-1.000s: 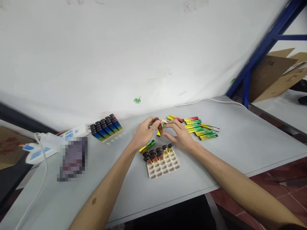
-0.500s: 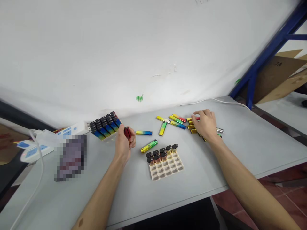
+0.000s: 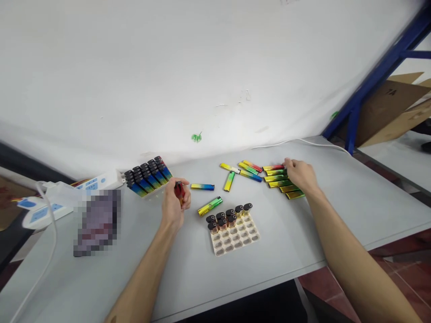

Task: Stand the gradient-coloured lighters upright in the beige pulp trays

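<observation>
My L hand [image 3: 175,204] has its fingers curled round a red lighter [image 3: 179,190], just R of the rack of blue-yellow lighters [image 3: 148,177]. My R hand [image 3: 301,175] is at the R ends of a row of shiny lighters [image 3: 278,178] lying flat; fingers bent, tips close together, can't tell if they grip one. Yellow-blue lighter [image 3: 202,186] lies nr L hand; yellow-green lighter [image 3: 210,206] lies btwn L hand & white tray [image 3: 220,252]. Tray has black-topped lighters [image 3: 222,221] upright at its far end, holes bare nearer me. Power strip [image 3: 104,180] far L.
</observation>
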The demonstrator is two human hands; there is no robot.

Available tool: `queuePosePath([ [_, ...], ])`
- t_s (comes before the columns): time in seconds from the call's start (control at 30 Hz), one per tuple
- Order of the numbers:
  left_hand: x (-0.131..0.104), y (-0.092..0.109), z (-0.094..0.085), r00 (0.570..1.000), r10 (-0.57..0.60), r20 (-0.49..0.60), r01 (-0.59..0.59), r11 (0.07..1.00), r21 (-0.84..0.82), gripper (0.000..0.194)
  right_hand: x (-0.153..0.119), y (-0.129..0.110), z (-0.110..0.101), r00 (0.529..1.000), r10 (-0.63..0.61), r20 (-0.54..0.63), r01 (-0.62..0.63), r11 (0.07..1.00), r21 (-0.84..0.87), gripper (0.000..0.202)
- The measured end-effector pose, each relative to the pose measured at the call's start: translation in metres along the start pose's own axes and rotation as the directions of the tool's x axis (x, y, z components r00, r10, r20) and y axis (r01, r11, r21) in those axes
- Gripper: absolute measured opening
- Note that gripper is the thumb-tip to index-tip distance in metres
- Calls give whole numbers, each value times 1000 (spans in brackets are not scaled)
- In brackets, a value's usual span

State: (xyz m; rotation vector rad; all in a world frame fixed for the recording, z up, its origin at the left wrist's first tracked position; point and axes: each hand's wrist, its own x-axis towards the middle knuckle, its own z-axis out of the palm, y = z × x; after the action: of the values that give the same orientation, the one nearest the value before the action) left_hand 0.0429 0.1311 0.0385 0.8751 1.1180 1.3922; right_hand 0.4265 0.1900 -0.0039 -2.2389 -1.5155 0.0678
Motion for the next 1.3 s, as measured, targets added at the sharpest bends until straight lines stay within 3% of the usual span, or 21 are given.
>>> queuePosePath([
  [0.13,0,-1,-1,1000,10,-5,-9,1000,22,30,-2,-7,2,998,-28,61,31,998,-47,57],
  [0.43,-2,-2,3,1000,4,22,-5,999,48,20,-10,-14,11,993,-112,29,114,991,-73,56],
  [0.63,-2,0,2,999,13,46,-14,1000,12,21,-9,-12,11,997,-75,32,76,996,-35,52],
  [0.87,-1,-3,1,994,100,33,-100,995,2,41,-3,-7,7,997,-46,69,39,995,94,38],
  [0.93,-1,-5,1,989,147,34,-149,988,48,43,-3,-7,5,996,-52,77,42,991,124,30],
  [1.07,-2,-9,-1,983,184,19,-185,972,146,23,-3,-9,2,988,-109,110,89,981,173,24],
  [1.17,-4,-6,0,974,228,11,-223,941,253,16,-5,-15,-2,994,-90,59,75,970,229,24],
  [1.23,-7,0,3,952,303,35,-289,859,422,16,-8,-21,-7,998,-43,-49,58,938,342,24],
  [1.3,-13,11,9,909,401,109,-387,720,576,18,-11,-29,-11,987,0,-162,82,862,501,27],
])
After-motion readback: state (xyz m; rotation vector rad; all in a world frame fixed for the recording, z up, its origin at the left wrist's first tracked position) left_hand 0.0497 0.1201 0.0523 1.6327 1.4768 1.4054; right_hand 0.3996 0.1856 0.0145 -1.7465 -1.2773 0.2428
